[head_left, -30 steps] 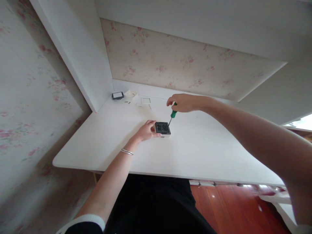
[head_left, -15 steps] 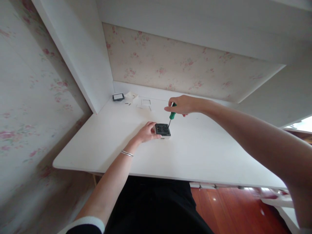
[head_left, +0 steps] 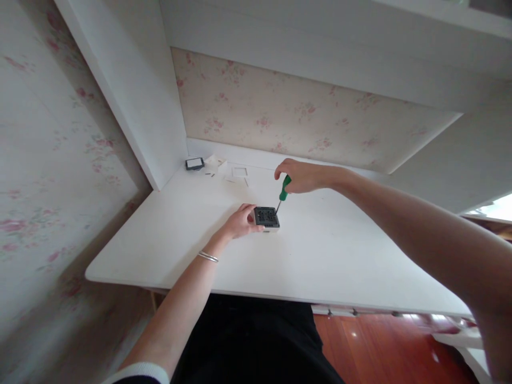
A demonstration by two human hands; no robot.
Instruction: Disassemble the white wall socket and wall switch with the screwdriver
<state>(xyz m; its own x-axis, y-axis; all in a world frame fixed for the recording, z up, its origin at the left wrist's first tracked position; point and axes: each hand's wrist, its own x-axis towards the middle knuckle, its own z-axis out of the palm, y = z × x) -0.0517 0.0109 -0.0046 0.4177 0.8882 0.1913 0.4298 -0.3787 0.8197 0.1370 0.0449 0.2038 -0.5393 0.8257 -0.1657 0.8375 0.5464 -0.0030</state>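
A small square module (head_left: 266,217), dark on top with a white base, lies on the white desk (head_left: 320,256). My left hand (head_left: 241,221) grips its left side, fingers curled round the edge. My right hand (head_left: 299,175) is closed round the green handle of a screwdriver (head_left: 282,192). The tool's tip rests on the module's far right corner, shaft tilted.
At the back left of the desk lie a black-framed square part (head_left: 194,163), a white square frame (head_left: 240,172), a white piece (head_left: 215,159) and a few small screws (head_left: 209,173). A white side panel rises at the left, with a white shelf overhead.
My right hand has shifted its grip on the screwdriver handle, as in turning it; the tip stays on the module. The left hand has not moved. The view tilted slightly.
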